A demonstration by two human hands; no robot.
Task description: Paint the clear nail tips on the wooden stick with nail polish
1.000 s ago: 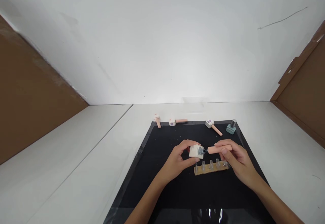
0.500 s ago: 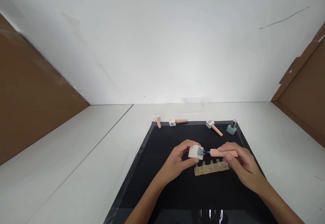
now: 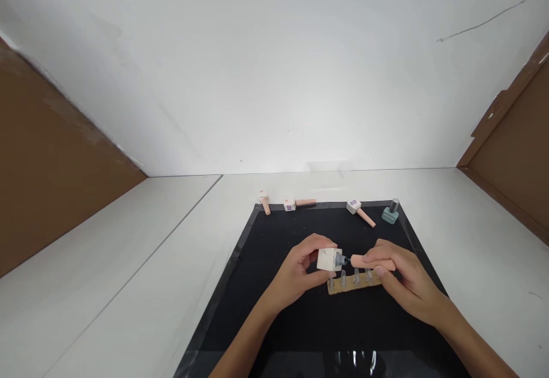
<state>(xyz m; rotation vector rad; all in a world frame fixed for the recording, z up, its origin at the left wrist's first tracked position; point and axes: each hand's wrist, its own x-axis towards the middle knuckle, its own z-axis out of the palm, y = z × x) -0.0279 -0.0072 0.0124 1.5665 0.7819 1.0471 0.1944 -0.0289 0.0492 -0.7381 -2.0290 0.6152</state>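
Between the thumb and fingers of my left hand [image 3: 300, 269] is a white square nail polish bottle [image 3: 327, 259], tilted so its grey-smeared neck points right. My right hand [image 3: 405, 278] pinches a pink nail polish brush cap [image 3: 371, 262] lying nearly level. Its dark brush stem enters the neck, and a short gap shows between cap and bottle. Just below the hands, a tan strip [image 3: 349, 284] carries several clear nail tips standing upright. The right end of that strip is hidden behind my right fingers.
Along the mat's far edge lie three white bottles with pink caps, one at left [image 3: 264, 202], one beside it [image 3: 290, 204] and one farther right [image 3: 354, 206]. A teal bottle with a grey cap [image 3: 390, 213] stands at the right. The black mat [image 3: 240, 309] covers the white table.
My right hand has shifted slightly left, bringing the cap closer to the bottle, and less of the brush stem shows. My left hand keeps its hold, with the bottle turned a little.
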